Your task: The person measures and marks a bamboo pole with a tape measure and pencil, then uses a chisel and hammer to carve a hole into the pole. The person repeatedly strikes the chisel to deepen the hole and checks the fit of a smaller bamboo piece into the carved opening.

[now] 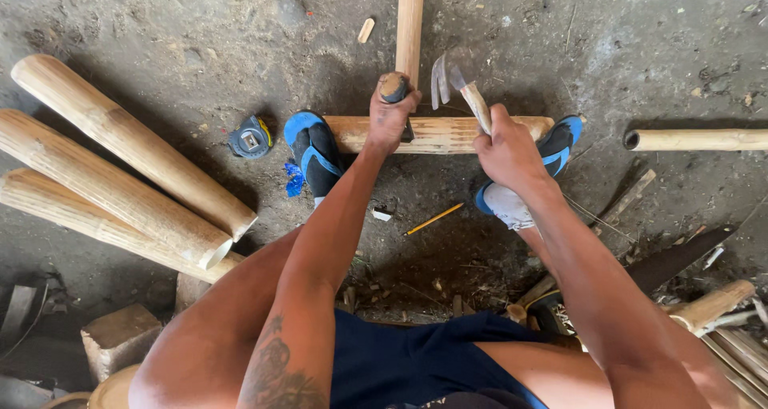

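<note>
1. Bamboo piece [448,134] lies crosswise on the dirt floor [560,41], pinned under both blue sandals [314,149].
2. Left hand [390,117] is closed around a chisel [394,89] set upright on the bamboo piece.
3. Right hand [506,149] grips a hammer [464,89], its head blurred, just beside the chisel.
4. Tape measure [250,137] and yellow pencil [434,218] lie nearby; thick bamboo poles [120,177] rest at the floor's left edge.

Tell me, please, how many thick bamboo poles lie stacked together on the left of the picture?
3: the upper pole, the middle pole below it, and the lowest pole, partly covered by the middle one. More may be hidden under the stack.
</note>
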